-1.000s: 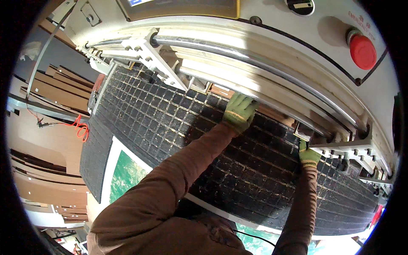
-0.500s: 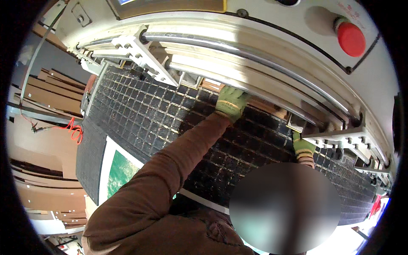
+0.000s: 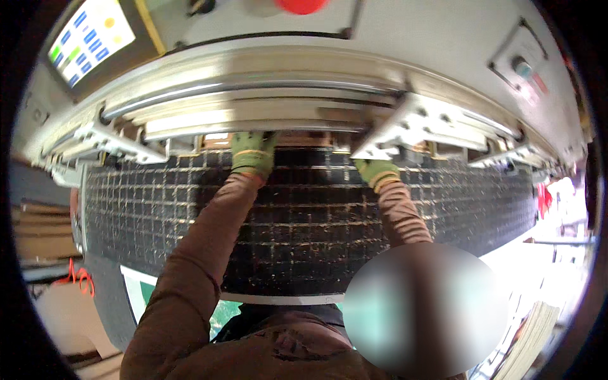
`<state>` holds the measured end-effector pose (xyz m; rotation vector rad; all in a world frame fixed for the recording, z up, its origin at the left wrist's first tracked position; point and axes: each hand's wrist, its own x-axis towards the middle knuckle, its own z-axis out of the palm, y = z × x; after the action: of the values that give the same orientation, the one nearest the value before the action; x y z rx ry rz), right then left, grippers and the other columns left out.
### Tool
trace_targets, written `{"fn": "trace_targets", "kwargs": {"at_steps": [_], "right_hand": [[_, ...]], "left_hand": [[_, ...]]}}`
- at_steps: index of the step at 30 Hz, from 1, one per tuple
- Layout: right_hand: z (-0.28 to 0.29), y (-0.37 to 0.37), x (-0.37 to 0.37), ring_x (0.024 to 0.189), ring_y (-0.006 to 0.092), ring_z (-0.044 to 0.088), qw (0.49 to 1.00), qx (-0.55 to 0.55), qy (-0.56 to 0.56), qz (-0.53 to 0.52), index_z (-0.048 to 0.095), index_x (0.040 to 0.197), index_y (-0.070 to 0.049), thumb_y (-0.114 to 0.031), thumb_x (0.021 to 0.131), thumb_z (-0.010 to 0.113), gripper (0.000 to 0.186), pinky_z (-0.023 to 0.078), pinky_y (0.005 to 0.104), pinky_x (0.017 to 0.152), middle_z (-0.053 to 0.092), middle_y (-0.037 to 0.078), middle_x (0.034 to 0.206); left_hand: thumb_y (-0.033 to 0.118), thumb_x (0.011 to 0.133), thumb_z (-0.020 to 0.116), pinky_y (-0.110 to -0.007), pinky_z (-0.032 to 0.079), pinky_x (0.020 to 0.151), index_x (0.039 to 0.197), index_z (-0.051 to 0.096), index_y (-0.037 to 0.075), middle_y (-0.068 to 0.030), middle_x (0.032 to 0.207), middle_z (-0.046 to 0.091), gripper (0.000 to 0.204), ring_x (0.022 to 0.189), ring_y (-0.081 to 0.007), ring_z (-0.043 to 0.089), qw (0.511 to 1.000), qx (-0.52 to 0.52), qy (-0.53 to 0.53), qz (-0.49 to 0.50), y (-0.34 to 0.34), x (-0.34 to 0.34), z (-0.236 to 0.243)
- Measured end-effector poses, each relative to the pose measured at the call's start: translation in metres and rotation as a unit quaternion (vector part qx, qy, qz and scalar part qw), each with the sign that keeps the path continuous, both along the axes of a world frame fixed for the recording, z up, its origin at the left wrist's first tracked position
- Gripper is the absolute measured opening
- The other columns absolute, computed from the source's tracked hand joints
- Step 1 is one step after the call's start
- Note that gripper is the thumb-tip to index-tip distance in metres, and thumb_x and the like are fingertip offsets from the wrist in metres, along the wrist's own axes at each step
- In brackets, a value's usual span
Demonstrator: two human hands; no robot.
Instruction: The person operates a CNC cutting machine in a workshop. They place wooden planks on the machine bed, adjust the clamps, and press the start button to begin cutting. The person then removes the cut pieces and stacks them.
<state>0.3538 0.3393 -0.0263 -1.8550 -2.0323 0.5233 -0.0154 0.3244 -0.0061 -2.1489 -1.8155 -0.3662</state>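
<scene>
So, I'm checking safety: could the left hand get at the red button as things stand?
Probably yes: nothing visible covers the red button, though the left hand would first have to come clear of the lower rail.

The left hand (image 3: 252, 155) and right hand (image 3: 377, 171) are gloved green, banded yellow-orange; the sleeves (image 3: 193, 269) are brown. A pale grid crosses the black bench (image 3: 316, 235). Bright red button (image 3: 301, 4), orange-red coil (image 3: 83, 280), white screen (image 3: 95, 41) with blue and green blocks.

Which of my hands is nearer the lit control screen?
Left. Your left hand is to the right of the lit control screen and lower in view; your right hand is farther right, slightly lower still.
</scene>
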Motion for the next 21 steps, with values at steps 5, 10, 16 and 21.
{"fn": "trace_targets", "kwargs": {"at_steps": [5, 10, 16, 21], "right_hand": [[0.050, -0.078, -0.004, 0.117, 0.0392, 0.064, 0.964, 0.259, 0.019, 0.052, 0.067, 0.124, -0.002, -0.031, 0.091, 0.070, 0.044, 0.051, 0.0493, 0.104, 0.068, 0.020, 0.128], [0.056, -0.170, 0.013, 0.115, 0.0434, 0.066, 0.989, 0.132, 0.012, 0.064, 0.070, 0.127, -0.003, -0.029, 0.093, 0.070, 0.042, 0.053, 0.0506, 0.102, 0.070, 0.023, 0.126], [0.170, -0.179, 0.033, 0.105, 0.0409, 0.069, 0.931, 0.347, 0.111, 0.003, 0.071, 0.121, 0.001, -0.017, 0.092, 0.072, 0.034, 0.056, 0.0487, 0.094, 0.072, 0.022, 0.119], [0.297, -0.128, 0.064, 0.102, 0.0359, 0.069, 0.863, 0.504, 0.005, -0.028, 0.059, 0.142, 0.004, -0.021, 0.094, 0.075, 0.056, 0.057, 0.0448, 0.090, 0.070, 0.024, 0.116]], "left_hand": [[0.019, 0.095, 0.062, -0.058, 0.045, 0.105, 0.144, 0.065, 0.032, -0.0128, 0.145, 0.056, 0.051, 0.131, -0.0403, 0.054, 0.999, -0.033, 0.025, -0.006, -0.007, 0.005, 0.008], [0.018, 0.090, 0.068, -0.056, 0.041, 0.114, 0.154, 0.055, 0.030, -0.0127, 0.150, 0.054, 0.066, 0.136, -0.0387, 0.053, 0.995, -0.089, 0.040, 0.030, -0.005, 0.012, 0.008], [0.019, 0.092, 0.068, -0.053, 0.040, 0.116, 0.160, 0.046, 0.029, -0.0154, 0.159, 0.049, 0.072, 0.142, -0.0393, 0.051, 0.992, -0.098, 0.062, 0.043, 0.000, -0.005, -0.023], [0.021, 0.092, 0.066, -0.053, 0.042, 0.113, 0.162, 0.044, 0.030, -0.0145, 0.164, 0.043, 0.074, 0.145, -0.0358, 0.048, 0.986, -0.156, 0.015, 0.050, 0.018, 0.003, -0.009]]}}
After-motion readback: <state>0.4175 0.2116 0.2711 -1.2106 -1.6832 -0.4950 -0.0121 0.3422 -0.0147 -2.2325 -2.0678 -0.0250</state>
